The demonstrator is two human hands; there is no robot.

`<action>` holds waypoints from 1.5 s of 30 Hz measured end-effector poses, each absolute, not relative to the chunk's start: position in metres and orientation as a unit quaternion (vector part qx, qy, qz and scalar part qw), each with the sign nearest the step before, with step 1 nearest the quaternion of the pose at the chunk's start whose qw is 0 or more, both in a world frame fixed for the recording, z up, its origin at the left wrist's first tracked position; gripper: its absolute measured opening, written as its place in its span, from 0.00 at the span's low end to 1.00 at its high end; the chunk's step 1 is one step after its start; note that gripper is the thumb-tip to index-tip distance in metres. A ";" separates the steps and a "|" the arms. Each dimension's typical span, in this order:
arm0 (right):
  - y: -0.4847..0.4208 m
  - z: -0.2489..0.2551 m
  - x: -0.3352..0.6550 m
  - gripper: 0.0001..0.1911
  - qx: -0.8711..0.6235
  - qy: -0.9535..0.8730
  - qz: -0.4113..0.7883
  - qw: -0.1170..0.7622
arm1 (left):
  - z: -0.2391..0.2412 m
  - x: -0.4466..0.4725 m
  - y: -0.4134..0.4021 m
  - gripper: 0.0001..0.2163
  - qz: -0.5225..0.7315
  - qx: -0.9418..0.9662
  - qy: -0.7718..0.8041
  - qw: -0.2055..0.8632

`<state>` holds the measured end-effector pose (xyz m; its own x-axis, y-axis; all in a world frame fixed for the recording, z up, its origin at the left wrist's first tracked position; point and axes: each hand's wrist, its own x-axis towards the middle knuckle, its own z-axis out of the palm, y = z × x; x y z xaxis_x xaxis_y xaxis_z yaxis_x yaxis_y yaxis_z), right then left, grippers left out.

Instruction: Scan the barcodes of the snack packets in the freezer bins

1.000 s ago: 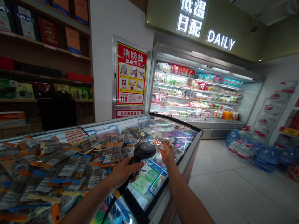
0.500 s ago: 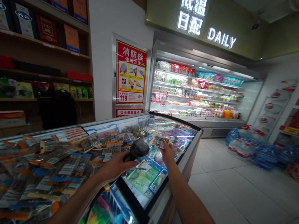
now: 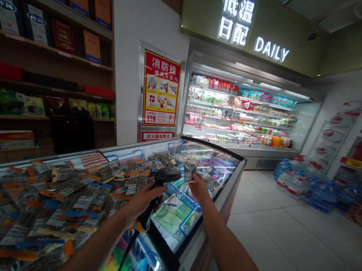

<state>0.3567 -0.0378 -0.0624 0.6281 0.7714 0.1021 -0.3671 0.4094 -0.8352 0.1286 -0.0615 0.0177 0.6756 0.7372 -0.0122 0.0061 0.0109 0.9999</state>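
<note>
My left hand [image 3: 143,201] is wrapped around the handle of a black barcode scanner [image 3: 166,174], whose cable hangs down from the grip. The scanner's head points to the right, towards a small printed snack packet [image 3: 188,168]. That packet is pinched upright in the fingers of my right hand [image 3: 199,187], above the freezer's glass top. A large heap of similar clear packets [image 3: 85,197] with orange and blue tops lies to the left of my left hand.
Beneath my hands runs a glass-topped chest freezer [image 3: 174,238] with bagged goods inside. Behind it stands a lit refrigerated display [image 3: 238,114]. Shelves with boxes [image 3: 62,55] rise at the left. Large water bottles [image 3: 322,193] stand on the tiled floor [image 3: 274,224] at right.
The packet in my right hand has turned from lying nearly flat to more upright. My left hand has tilted the scanner, so its handle and cable now show. The view has shifted slightly.
</note>
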 end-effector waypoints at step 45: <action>-0.032 -0.069 0.355 0.11 -0.380 -0.247 0.372 0.810 | 0.037 0.137 -0.081 0.10 0.305 0.402 0.222 0.834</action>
<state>0.3548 -0.0315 -0.0691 0.6016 0.7901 0.1176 -0.4143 0.4345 -0.7997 0.1373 -0.0806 0.0366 0.7145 0.6883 -0.1254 -0.3308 0.4903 0.8063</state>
